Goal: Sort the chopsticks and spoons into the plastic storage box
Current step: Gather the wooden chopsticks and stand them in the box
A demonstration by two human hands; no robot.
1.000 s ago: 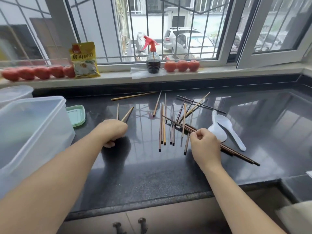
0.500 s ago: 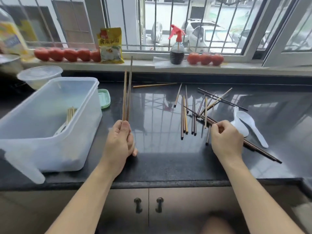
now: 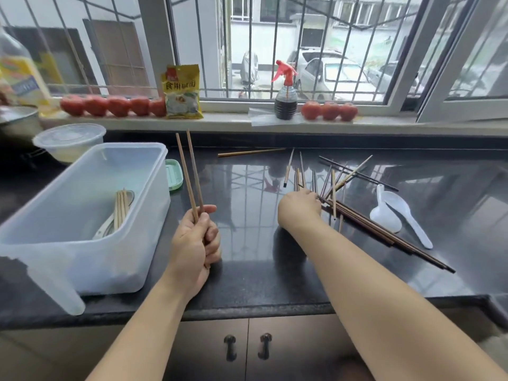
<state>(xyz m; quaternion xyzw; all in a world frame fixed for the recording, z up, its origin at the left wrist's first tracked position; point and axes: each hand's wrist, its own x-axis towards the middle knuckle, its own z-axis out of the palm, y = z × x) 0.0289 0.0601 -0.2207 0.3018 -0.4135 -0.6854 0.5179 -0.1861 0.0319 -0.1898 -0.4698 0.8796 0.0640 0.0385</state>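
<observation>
My left hand (image 3: 196,239) grips a pair of brown chopsticks (image 3: 189,174) upright, just right of the clear plastic storage box (image 3: 143,215). Inside the box lie several chopsticks and a spoon (image 3: 119,210). My right hand (image 3: 299,211) rests on the near end of a scattered pile of chopsticks (image 3: 338,185) on the black counter; its fingers are curled and their tips are hidden among the sticks. Two white plastic spoons (image 3: 395,213) lie to the right of the pile. A single light chopstick (image 3: 251,152) lies apart at the back.
A small green lid (image 3: 174,174) sits behind the box, and a round lidded container (image 3: 68,140) at the back left. On the window sill stand tomatoes (image 3: 110,105), a yellow packet (image 3: 181,92) and a spray bottle (image 3: 286,100). The counter's front edge (image 3: 247,312) runs above cabinet doors.
My left hand has lifted the two chopsticks off the counter and holds them upright near the box. My right hand has slid left along the pile to the sticks' ends.
</observation>
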